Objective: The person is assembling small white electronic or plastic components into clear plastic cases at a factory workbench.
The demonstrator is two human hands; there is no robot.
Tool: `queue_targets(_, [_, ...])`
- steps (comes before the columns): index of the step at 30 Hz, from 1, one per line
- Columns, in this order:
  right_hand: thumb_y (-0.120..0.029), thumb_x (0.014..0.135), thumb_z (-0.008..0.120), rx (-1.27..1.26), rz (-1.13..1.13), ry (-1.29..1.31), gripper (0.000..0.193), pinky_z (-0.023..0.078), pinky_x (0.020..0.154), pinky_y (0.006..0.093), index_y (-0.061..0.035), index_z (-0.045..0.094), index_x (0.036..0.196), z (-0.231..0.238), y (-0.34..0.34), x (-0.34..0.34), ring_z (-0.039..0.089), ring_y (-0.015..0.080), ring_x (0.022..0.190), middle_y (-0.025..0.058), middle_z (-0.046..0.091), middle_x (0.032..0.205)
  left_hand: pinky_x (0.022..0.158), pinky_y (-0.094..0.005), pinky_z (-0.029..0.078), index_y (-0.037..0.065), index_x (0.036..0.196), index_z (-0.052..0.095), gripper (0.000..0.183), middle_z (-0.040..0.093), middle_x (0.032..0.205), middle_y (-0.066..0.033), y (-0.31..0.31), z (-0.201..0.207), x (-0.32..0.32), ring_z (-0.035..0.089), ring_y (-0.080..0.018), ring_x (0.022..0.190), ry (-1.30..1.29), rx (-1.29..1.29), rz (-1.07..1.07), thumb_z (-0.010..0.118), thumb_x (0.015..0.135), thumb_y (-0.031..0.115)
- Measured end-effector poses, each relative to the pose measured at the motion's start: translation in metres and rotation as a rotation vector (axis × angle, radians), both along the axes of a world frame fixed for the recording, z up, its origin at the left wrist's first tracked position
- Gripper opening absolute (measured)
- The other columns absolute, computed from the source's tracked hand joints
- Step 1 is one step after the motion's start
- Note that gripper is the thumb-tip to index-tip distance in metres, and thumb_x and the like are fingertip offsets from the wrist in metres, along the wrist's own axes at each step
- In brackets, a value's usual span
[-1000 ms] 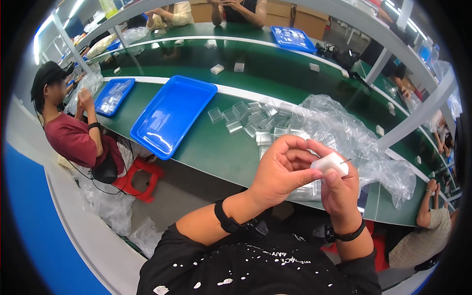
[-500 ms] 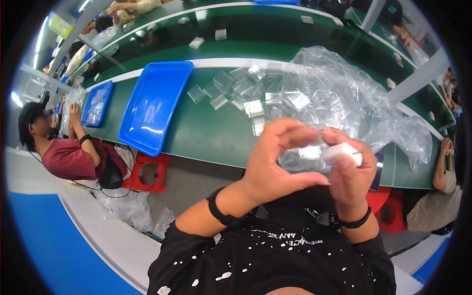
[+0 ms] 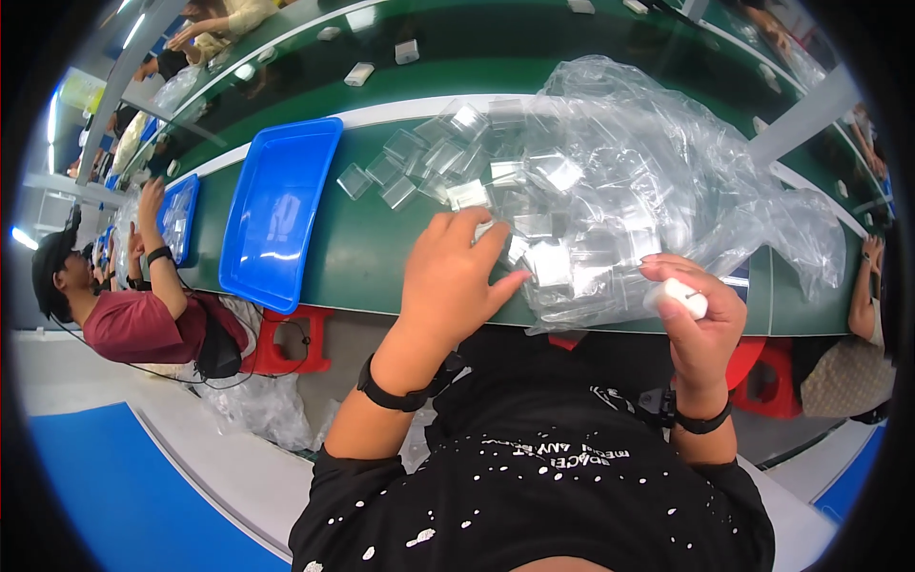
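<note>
My right hand [image 3: 705, 319] is closed around a small white block [image 3: 684, 299], from which a thin metal pin sticks out, near the front edge of the green table. Further left, my left hand [image 3: 448, 272] reaches over the table with its thumb spread apart from bent fingers. Its fingertips are at the near side of a spread of clear plastic cases [image 3: 438, 157]; whether they touch one is hidden. Beside and between the hands, more clear cases lie in or under a large clear plastic bag [image 3: 634, 181].
An unfilled blue tray [image 3: 281, 214] lies left of the cases. Beyond the table's pale rim, white blocks [image 3: 407, 51] sit on a green surface. A co-worker in a maroon shirt [image 3: 143, 324] sits at the far left, beside red stools [image 3: 286, 343]. A grey post [image 3: 801, 119] stands at the right.
My left hand has moved away from the white block, leftward to the clear cases. My right hand keeps the block and has shifted slightly right. The co-worker's arm has risen.
</note>
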State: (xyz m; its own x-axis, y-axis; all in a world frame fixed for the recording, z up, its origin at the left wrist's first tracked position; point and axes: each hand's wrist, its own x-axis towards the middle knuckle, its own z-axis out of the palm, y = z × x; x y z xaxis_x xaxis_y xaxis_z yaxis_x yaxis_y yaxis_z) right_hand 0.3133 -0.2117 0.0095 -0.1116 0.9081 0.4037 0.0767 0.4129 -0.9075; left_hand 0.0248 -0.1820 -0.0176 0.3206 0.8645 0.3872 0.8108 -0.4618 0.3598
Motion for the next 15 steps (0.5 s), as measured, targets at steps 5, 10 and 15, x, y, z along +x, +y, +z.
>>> queue_targets(5, [0.005, 0.083, 0.074, -0.091, -0.027, 0.002, 0.025, 0.054, 0.097, 0.0373, 0.0079, 0.073, 0.109, 0.0, -0.003, -0.002, 0.072, 0.029, 0.109, 0.0212, 0.076, 0.108, 0.088, -0.0442, 0.054, 0.003, 0.107, 0.07, 0.042, 0.068, 0.117, -0.012, -0.002, -0.013, 0.009, 0.064, -0.033, 0.105, 0.034, 0.074, -0.014, 0.088, 0.071, 0.013])
queue_targets(10, [0.005, 0.081, 0.077, -0.055, -0.01, -0.066, 0.028, 0.055, 0.094, 0.036, 0.006, 0.074, 0.109, -0.007, -0.006, -0.003, 0.073, 0.0282, 0.106, 0.0198, 0.077, 0.109, 0.087, -0.0412, 0.056, 0.002, 0.111, 0.067, 0.042, 0.067, 0.119, -0.0145, -0.009, -0.017, 0.002, 0.066, -0.0327, 0.105, -0.149, 0.002, 0.057, 0.084, 0.073, 0.003])
queue_targets(15, [0.002, 0.079, 0.081, 0.029, -0.004, -0.201, 0.03, 0.057, 0.089, 0.0342, 0.0027, 0.075, 0.108, -0.006, -0.005, -0.01, 0.075, 0.0275, 0.103, 0.0178, 0.078, 0.108, 0.088, -0.0354, 0.054, 0.001, 0.119, 0.067, 0.041, 0.063, 0.133, -0.0125, -0.024, 0.001, -0.003, 0.066, -0.025, 0.103, -0.619, -0.222, 0.126, 0.078, 0.08, -0.003])
